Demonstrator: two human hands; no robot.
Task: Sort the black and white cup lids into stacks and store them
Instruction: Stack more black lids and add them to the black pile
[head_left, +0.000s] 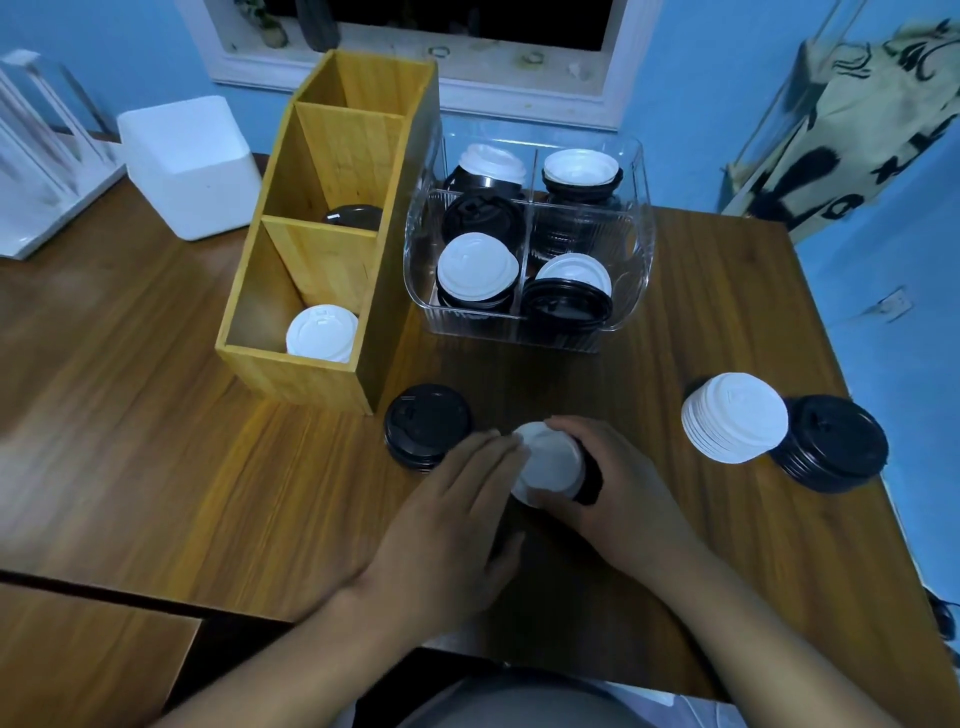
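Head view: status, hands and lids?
Right hand grips mixed stack of black and white plastic cup lids; left hand fingers straight against its white top. Sorted on wooden table: black stack left, white stack and second black stack right. Nothing blocking.

Flat left hand (457, 512) just beside curled right hand (621, 483).

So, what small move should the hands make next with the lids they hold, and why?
Probably the left hand should lift the white lid off the black lids that the right hand grips, then set it on the white stack. The held bundle mixes colours, and the left fingers touch the white lid's rim.
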